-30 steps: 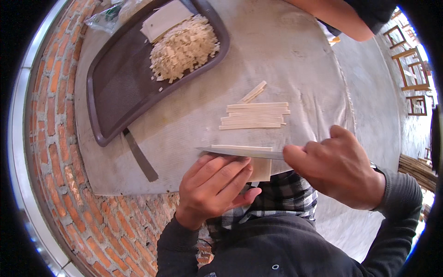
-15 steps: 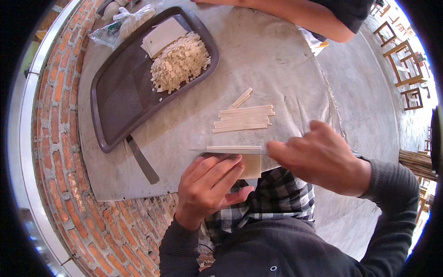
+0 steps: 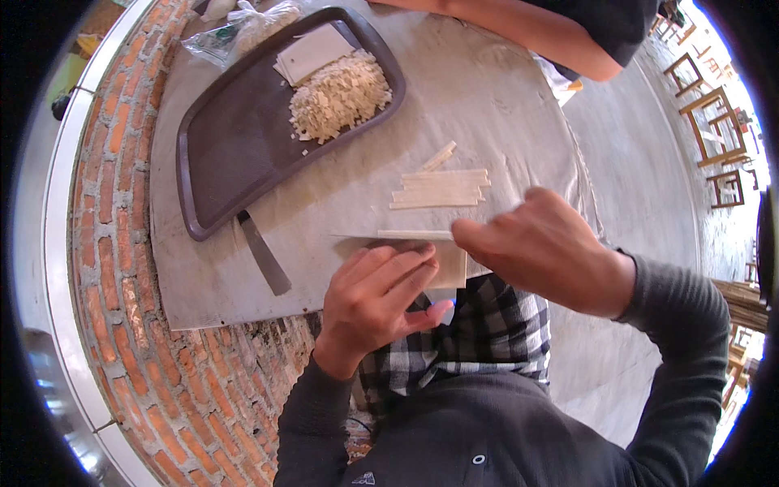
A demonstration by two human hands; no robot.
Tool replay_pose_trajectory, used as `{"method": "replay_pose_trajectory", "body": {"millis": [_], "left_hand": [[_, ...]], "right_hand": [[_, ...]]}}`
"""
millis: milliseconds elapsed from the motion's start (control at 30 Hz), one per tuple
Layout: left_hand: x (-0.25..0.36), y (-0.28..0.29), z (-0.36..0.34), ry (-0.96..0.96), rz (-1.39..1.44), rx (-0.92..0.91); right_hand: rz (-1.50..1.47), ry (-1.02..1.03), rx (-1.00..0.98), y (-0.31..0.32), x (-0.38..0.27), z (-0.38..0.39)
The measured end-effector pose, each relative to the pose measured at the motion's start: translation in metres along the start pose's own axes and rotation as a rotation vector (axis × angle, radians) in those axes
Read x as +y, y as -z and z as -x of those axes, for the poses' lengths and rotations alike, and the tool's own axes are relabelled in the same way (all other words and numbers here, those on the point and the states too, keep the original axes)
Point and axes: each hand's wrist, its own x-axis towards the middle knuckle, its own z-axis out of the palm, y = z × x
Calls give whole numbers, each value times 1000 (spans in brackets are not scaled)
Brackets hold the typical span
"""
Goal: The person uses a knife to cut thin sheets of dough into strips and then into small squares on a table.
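Note:
My left hand (image 3: 373,296) has its fingertips pressed on a pale rectangular sheet (image 3: 449,272) at the table's near edge, thumb below them. My right hand (image 3: 548,256) grips a long knife (image 3: 355,236), its thin blade lying across the sheet by my left fingertips, with a narrow pale strip along it. Just beyond lie several cut strips (image 3: 438,189) side by side and a short angled piece (image 3: 441,155). A dark flat blade (image 3: 264,258) lies at the left, its other end hidden under the brown tray (image 3: 183,183).
The tray carries a heap of small pale pieces (image 3: 334,101) and stacked sheets (image 3: 312,53). Plastic bags (image 3: 243,32) sit behind it. Another person's arm (image 3: 535,45) rests at the far right edge. Brickwork (image 3: 114,243) borders the left; wooden chairs (image 3: 714,130) stand beyond on the right.
The whole view has shifted a little. My right hand and the knife have slid slightly leftward relative to the strips. My left fingers still press in the same place.

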Motion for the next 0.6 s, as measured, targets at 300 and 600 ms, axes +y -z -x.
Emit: {"method": "replay_pose_trajectory", "body": {"millis": [300, 600], "left_hand": [[0, 1, 0, -4, 22, 9], [-3, -1, 2, -4, 49, 23]], "right_hand": [[141, -131, -185, 1, 10, 36], [192, -100, -100, -1, 16, 22]]}}
